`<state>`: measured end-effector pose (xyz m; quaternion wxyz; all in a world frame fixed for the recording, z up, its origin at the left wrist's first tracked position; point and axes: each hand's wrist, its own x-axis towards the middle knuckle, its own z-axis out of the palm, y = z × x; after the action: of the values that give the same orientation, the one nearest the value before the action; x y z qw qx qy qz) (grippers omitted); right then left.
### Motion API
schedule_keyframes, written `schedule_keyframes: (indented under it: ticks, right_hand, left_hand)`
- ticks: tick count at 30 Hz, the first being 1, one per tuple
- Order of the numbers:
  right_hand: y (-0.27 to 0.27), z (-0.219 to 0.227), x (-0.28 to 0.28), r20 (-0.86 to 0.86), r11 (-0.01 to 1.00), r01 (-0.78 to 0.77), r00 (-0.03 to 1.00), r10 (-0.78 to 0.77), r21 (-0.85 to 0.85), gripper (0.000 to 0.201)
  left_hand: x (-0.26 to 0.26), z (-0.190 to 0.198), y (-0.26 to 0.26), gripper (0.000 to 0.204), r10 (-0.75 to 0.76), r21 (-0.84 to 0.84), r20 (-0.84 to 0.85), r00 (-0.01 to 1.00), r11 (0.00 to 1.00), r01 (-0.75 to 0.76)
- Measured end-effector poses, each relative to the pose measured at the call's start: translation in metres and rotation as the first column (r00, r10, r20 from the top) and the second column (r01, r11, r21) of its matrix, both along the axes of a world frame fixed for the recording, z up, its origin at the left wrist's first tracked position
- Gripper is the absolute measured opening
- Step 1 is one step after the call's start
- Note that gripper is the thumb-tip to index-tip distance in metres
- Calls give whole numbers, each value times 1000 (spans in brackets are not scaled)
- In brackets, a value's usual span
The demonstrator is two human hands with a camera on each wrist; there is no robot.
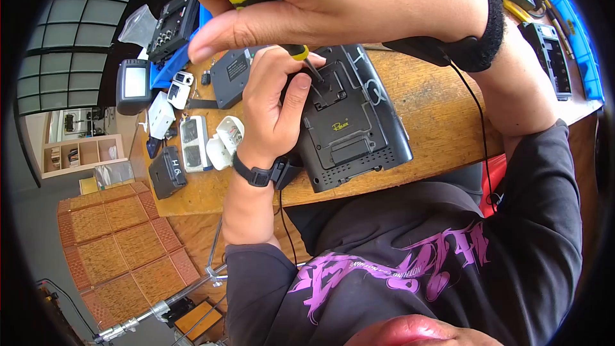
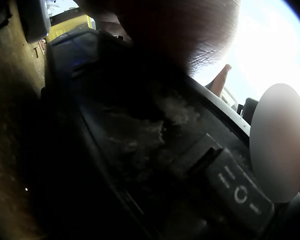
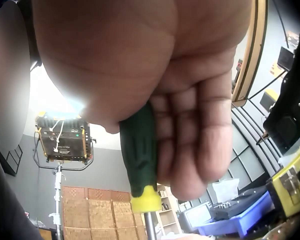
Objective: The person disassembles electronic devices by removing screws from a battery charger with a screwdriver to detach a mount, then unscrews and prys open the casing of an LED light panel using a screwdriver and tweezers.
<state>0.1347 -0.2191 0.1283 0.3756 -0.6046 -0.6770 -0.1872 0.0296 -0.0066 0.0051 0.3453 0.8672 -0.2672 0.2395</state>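
Observation:
My right hand (image 1: 307, 16) grips a screwdriver (image 3: 139, 150) with a dark green and yellow handle, high over the work. Its metal shaft slants down to the back of a black device (image 1: 394, 131), the tip at a recessed plate (image 1: 336, 128) lettered "Rolux". White hand-drawn marks show along the device's side. On the device's left part rests my left hand (image 1: 272, 90), thumb and forefinger close beside the shaft. The left wrist view is dark, showing the device's side under the hand; the fingertips are hidden there.
Left on the wooden table (image 1: 426, 99) stand a white-cased unit (image 1: 194, 144), a small black box (image 1: 168, 172) and a grey box (image 1: 234, 77). Blue trays (image 1: 580, 38) hold gear at the right. A thin cable (image 1: 477, 106) hangs from my right wrist.

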Motion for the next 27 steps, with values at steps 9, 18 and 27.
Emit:
schedule_keyframes:
  ticks: [9, 18, 27]
  right_hand:
    - [-16, 22, 7, 105, 959, 283, 953, -283, 12, 32]
    - [-12, 8, 6, 135, 945, 193, 963, -235, 265, 31]
    - [-7, 23, -10, -52, 974, 216, 976, -213, 63, 30]
  left_hand:
    - [-2, 7, -4, 35, -39, -77, -137, 990, 997, 28]
    - [-3, 1, -1, 64, -24, -32, -198, 980, 999, 18]
    - [-7, -3, 4, 64, 44, -178, -365, 930, 977, -116]
